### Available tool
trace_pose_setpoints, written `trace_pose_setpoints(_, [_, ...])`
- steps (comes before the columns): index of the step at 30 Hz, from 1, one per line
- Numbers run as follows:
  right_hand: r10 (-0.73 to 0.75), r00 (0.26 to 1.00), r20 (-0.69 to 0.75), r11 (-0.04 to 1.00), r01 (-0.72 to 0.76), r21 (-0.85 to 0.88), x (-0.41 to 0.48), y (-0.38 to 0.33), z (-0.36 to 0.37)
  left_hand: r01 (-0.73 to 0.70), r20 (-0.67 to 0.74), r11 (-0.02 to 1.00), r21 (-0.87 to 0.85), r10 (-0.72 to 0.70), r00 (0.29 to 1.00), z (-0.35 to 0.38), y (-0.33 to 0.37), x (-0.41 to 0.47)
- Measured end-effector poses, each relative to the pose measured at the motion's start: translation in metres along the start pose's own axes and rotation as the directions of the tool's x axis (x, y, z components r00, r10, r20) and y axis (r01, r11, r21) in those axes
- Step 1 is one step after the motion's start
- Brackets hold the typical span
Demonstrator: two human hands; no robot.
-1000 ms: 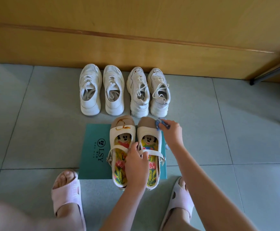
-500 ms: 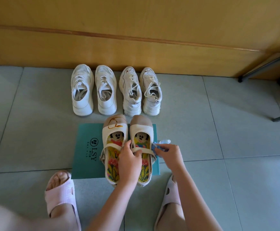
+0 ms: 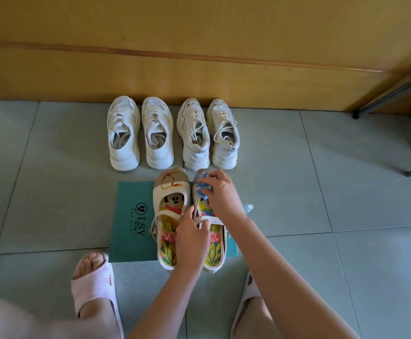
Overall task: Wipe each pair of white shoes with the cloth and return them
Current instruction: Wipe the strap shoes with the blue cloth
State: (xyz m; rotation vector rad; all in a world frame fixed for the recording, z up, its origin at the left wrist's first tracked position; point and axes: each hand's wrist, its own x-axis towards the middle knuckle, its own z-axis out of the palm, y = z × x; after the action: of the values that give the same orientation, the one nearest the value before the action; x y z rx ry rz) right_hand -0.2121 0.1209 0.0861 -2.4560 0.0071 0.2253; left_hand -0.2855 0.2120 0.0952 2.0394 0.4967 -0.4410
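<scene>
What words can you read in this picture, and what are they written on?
"LSY", with a round logo beside it, on the teal box lid.
A tiny line beside it: too small to read.
"CE" on the heel tab of the rightmost sneaker; possibly cut off.

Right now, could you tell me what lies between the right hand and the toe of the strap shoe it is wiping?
In the head view, a blue cloth sits bunched under the right hand, pressed on the shoe's toe.
</scene>
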Motion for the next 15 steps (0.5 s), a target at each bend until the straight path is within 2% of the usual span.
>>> trace_pose_setpoints(2, [0.000, 1.000, -0.001, 0.997, 0.000, -0.078, -0.005, 0.010, -0.005, -0.004, -0.003, 1.000, -0.003, 0.004, 1.000, 0.001, -0.001, -0.001])
trace_pose_setpoints(4, [0.047, 0.998, -0.033, 0.996, -0.050, -0.079, -0.011, 0.022, -0.008, -0.008, -0.002, 1.000, -0.007, 0.008, 1.000, 0.002, -0.003, -0.001])
trace_pose_setpoints(8, [0.274, 0.953, -0.130, 0.956, -0.255, 0.146, -0.033, 0.035, -0.011, 0.010, -0.010, 0.998, -0.054, -0.011, 1.000, 0.001, -0.003, 0.001])
trace_pose_setpoints(11, [0.462, 0.886, -0.039, 0.856, -0.434, 0.280, -0.046, 0.045, -0.016, -0.002, -0.003, 0.997, -0.071, 0.002, 1.000, 0.001, -0.003, 0.000])
trace_pose_setpoints(13, [0.490, 0.871, -0.034, 0.819, -0.447, 0.360, -0.044, 0.047, -0.024, -0.020, 0.007, 0.998, -0.058, 0.020, 1.000, 0.001, -0.005, 0.000])
trace_pose_setpoints(15, [0.500, 0.859, -0.111, 0.801, -0.410, 0.436, -0.032, 0.042, -0.032, -0.044, 0.029, 0.999, -0.020, 0.045, 0.999, 0.001, -0.006, 0.001])
